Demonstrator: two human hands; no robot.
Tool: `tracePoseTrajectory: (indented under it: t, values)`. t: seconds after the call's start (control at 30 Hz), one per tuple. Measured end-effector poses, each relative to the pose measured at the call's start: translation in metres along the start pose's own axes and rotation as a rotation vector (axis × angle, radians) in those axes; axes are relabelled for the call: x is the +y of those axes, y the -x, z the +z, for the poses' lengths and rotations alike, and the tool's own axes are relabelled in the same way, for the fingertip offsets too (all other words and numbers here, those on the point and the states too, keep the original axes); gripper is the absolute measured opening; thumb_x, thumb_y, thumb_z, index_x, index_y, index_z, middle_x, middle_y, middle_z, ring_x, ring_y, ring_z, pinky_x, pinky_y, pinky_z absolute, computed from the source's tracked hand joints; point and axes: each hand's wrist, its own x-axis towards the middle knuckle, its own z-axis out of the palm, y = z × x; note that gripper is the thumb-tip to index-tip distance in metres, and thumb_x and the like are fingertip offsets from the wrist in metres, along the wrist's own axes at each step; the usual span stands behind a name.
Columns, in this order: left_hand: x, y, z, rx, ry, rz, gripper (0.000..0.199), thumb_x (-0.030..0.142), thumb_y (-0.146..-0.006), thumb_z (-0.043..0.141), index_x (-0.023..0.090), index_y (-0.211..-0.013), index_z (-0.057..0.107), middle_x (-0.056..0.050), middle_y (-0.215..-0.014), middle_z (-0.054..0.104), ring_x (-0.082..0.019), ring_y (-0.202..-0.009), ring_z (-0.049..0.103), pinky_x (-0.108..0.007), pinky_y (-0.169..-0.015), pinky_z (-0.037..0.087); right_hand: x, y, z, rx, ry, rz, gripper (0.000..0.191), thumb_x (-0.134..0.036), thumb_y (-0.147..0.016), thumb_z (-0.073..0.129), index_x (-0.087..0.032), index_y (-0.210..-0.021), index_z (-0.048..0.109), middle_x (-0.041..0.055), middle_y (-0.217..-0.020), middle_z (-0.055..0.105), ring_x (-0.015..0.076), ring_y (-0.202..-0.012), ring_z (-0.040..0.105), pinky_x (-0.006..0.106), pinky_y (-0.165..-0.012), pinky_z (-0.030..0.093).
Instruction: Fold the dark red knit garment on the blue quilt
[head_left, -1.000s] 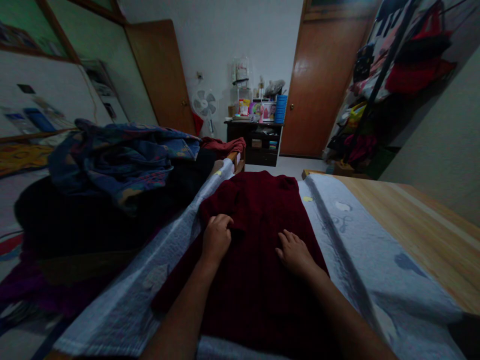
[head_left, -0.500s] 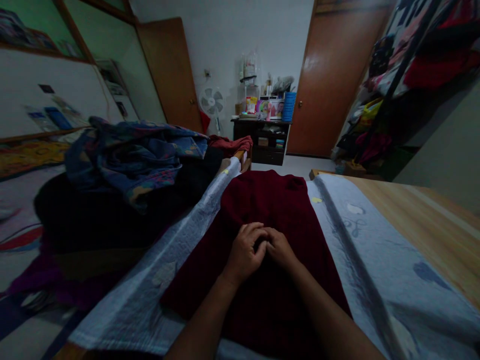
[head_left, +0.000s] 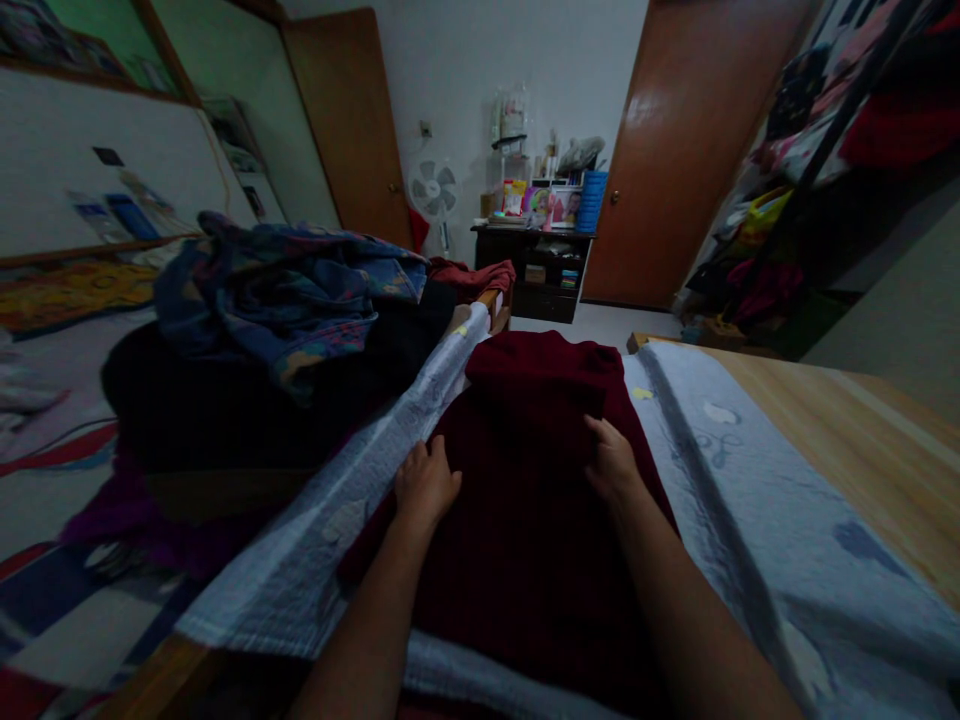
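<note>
A dark red garment (head_left: 517, 520), maybe a sweater, lies spread over a pale blue cloth (head_left: 712, 450). Its far end is bunched in a few folds. My left hand (head_left: 429, 482) rests on the garment's left side, thumb apart from the fingers. On the right side of the garment, my right hand (head_left: 613, 458) is at the fabric with its fingers stretched forward and a little bent. Neither hand shows anything gripped.
To the left is a pile of clothes with a patterned blue garment (head_left: 285, 290) on top of black ones. A bare wooden board (head_left: 825, 400) shows at the right. Beyond stand a fan (head_left: 435, 190), a dark cabinet (head_left: 525, 270) and a brown door (head_left: 667, 160).
My hands were together over the middle of the garment. They have parted, left hand to the left and right hand to the right. The view has shifted slightly.
</note>
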Motion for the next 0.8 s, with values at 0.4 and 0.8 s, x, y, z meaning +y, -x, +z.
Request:
tracePoseTrajectory:
  t: [0.4, 0.8]
  values:
    - [-0.004, -0.028, -0.018, -0.159, -0.008, -0.066, 0.065, 0.052, -0.065, 0.072, 0.016, -0.115, 0.051, -0.017, -0.117, 0.064, -0.036, -0.115, 0.055, -0.039, -0.088, 0.044, 0.001, -0.01, -0.063, 0.14, -0.21, 0.036, 0.025, -0.026, -0.076, 0.056, -0.021, -0.1, 0.064, -0.0002, -0.081, 0.075, 0.0201, -0.084, 0.071, 0.041, -0.085, 0.058]
    - [-0.012, -0.002, -0.042, -0.239, -0.09, 0.052, 0.027, 0.026, -0.08, 0.056, 0.02, -0.106, 0.058, -0.014, -0.106, 0.069, -0.03, -0.099, 0.066, -0.036, -0.077, 0.048, -0.003, 0.001, -0.061, 0.051, -0.254, 0.085, 0.031, -0.019, -0.07, 0.063, -0.02, -0.101, 0.065, 0.0002, -0.087, 0.075, 0.0207, -0.087, 0.071, 0.038, -0.084, 0.058]
